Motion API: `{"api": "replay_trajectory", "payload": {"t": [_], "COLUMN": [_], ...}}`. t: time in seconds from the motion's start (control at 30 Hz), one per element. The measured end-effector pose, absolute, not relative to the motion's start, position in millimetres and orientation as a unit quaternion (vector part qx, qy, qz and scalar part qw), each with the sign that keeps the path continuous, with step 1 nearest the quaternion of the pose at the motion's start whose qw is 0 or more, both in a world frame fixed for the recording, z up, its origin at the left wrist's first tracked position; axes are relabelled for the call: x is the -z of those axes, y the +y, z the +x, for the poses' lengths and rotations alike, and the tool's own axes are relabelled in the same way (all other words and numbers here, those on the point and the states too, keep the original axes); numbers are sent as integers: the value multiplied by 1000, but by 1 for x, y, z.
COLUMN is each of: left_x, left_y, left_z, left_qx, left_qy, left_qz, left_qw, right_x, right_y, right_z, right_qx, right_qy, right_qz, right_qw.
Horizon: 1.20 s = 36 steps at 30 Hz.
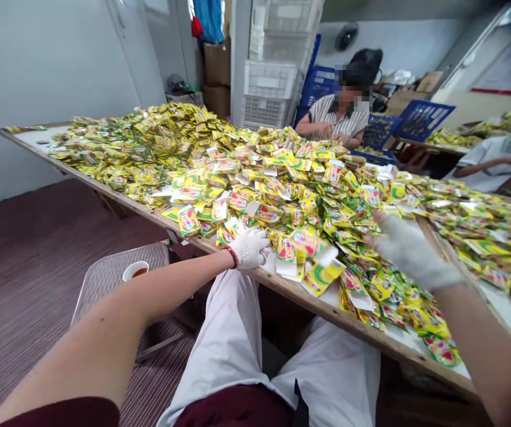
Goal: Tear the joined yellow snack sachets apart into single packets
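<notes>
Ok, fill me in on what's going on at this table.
Someone is seated at a table heaped with mostly yellow packets. The gloved left hand is by the near edge, among packets; the gloved right hand, blurred, is over packets farther right. Whether either grips anything is unclear. Another person in a striped top is beyond the heap.

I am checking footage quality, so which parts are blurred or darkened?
Head view: the right hand is smeared, apparently by motion; the left hand is clearer; a packet between them is blurred; the top right corner is dark.
</notes>
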<state>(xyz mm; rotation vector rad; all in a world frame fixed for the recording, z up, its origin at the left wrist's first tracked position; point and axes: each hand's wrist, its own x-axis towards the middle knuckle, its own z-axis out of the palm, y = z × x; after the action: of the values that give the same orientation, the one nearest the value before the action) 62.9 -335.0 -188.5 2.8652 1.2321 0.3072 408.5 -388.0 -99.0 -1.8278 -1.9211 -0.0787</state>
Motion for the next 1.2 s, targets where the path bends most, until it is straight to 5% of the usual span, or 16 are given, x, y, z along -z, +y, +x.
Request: {"api": "replay_trajectory", "payload": {"t": [0.27,0.63,0.8,1.03,1.2], "left_x": [187,193,186,182,180], "left_y": [-337,-323,-345,-386,-381], "left_z": [64,56,77,141,136], "left_qx": [-126,-197,-239,-84,-120], "left_qy": [397,447,346,248,217], "left_qz": [909,869,888,965,968], "left_qw": [-6,-77,-184,-31,-36], "right_x": [205,210,204,195,179], "right_y": [-434,-376,-380,-414,-484], "right_z": [349,304,302,349,397], "right_qx": [-60,-64,-50,-40,-74], "right_qy": [-772,-731,-745,-628,-534], "right_qz": [-619,-605,-563,-630,-693], "right_qw": [130,311,355,455,479]}}
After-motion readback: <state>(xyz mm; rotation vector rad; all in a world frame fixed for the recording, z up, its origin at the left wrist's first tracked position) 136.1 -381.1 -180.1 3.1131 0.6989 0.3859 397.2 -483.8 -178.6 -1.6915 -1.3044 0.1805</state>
